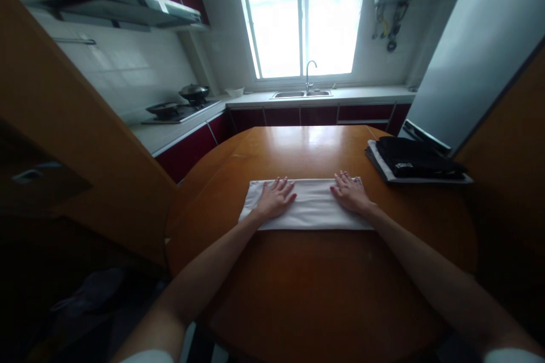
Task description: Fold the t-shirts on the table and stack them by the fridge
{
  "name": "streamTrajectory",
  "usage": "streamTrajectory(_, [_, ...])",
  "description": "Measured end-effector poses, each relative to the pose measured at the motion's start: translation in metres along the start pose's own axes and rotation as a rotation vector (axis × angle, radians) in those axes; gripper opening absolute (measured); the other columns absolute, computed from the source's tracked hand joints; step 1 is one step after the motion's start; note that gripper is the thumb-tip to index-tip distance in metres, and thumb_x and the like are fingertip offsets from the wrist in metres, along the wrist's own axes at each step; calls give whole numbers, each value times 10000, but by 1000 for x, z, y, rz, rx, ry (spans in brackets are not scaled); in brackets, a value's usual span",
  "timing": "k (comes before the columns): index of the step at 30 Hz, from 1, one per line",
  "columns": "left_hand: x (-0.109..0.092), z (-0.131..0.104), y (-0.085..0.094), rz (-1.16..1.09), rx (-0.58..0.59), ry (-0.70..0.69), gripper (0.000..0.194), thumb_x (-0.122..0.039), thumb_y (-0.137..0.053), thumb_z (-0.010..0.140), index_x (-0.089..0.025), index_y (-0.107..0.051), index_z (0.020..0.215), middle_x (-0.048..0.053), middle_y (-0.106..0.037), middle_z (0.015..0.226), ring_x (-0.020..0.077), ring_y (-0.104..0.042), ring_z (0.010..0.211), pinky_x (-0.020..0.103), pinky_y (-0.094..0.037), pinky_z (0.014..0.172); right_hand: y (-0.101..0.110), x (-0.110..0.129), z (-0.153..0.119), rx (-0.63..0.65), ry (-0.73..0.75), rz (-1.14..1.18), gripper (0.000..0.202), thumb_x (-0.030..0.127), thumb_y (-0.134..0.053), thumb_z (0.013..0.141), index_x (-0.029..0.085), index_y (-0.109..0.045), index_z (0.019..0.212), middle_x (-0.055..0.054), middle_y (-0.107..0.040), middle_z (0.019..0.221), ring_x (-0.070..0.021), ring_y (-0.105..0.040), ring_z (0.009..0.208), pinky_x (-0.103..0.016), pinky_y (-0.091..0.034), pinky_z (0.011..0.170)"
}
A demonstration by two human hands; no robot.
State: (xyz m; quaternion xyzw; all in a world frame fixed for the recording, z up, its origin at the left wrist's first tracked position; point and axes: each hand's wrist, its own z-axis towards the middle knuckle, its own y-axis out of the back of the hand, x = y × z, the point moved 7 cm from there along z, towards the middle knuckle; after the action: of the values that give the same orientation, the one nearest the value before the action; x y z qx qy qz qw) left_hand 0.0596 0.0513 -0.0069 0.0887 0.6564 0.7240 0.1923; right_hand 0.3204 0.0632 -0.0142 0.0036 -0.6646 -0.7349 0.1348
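Note:
A white cloth (313, 210), folded into a long flat rectangle, lies crosswise on the wooden table. It looks like a garment, though its exact kind does not show. My left hand (276, 198) rests flat on its left part, fingers spread. On the right part lies my right hand (351, 193), palm down with the fingers apart. Both hands touch the cloth's upper surface and neither grips it. Small creases run along the cloth between them.
The oval wooden table (315, 289) has a stack of folded dark and white clothes (419, 159) at its right. Beyond stand a counter with a sink (289, 94), a stove with pans (193, 92) at left, and a refrigerator (472, 51) at right.

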Motion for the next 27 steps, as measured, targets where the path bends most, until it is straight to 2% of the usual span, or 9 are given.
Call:
streamTrajectory(2, [21, 0, 5, 2, 3, 55, 631, -634, -289, 1005, -333, -400, 1549, 91, -292, 1657, 366, -201, 1538, 672, -108, 1193, -5, -5, 2, 29, -17, 3, 688, 515, -266, 1029, 100, -339, 1573, -173, -240, 1658, -288, -175, 1550, -552, -97, 1234])
streamTrajectory(6, [73, 0, 11, -33, 36, 164, 646, -639, -311, 993, -305, -432, 1533, 113, -301, 1650, 392, -185, 1537, 718, -73, 1166, -8, -17, 4, 5, -97, 20, 713, 550, -250, 1026, 105, -334, 1576, -180, -227, 1661, -313, -136, 1555, -608, -32, 1222])
streamTrajectory(9, [110, 1, 13, -137, -2, 228, 601, -623, -357, 977, -306, -524, 1460, 108, -397, 1606, 401, -254, 1512, 716, -140, 1154, -7, -27, 8, -5, -116, 89, 700, 548, -237, 1031, 124, -335, 1579, -164, -227, 1665, -302, -134, 1557, -608, -35, 1225])
streamTrajectory(12, [133, 3, 15, -200, -74, 244, 573, -571, -377, 967, -240, -604, 1375, 139, -482, 1543, 377, -365, 1459, 636, -249, 1158, -3, -47, 15, -38, -156, 167, 629, 484, -233, 1045, 144, -398, 1548, -152, -255, 1659, -292, -163, 1552, -629, -71, 1218])
streamTrajectory(16, [148, 6, 24, -219, -146, 233, 507, -519, -459, 909, -171, -721, 1167, 166, -633, 1343, 298, -561, 1270, 429, -396, 1115, 2, -83, 20, -78, -249, 213, 537, 375, -269, 1047, 143, -509, 1468, -167, -322, 1632, -299, -223, 1535, -641, -142, 1202])
streamTrajectory(19, [155, 6, 33, -244, -193, 237, 441, -519, -533, 857, -180, -765, 1017, 145, -703, 1156, 283, -629, 1118, 385, -468, 1029, 8, -97, 22, -129, -255, 214, 470, 347, -388, 1014, 150, -589, 1390, -194, -441, 1560, -332, -354, 1472, -620, -245, 1173])
streamTrajectory(23, [160, 6, 40, -272, -237, 241, 408, -507, -520, 865, -196, -774, 939, 117, -714, 1077, 266, -640, 1056, 369, -491, 983, 18, -92, 27, -212, -144, 235, 395, 297, -458, 980, 120, -683, 1252, -187, -623, 1371, -277, -554, 1293, -423, -391, 1114])
streamTrajectory(27, [155, 6, 41, -281, -219, 221, 331, -508, -665, 755, -227, -768, 895, 87, -702, 1045, 264, -633, 1020, 372, -490, 963, 19, -79, 30, -159, -27, 241, 290, 298, -570, 926, 155, -749, 1103, -128, -706, 1221, -231, -620, 1160, -314, -446, 1023])
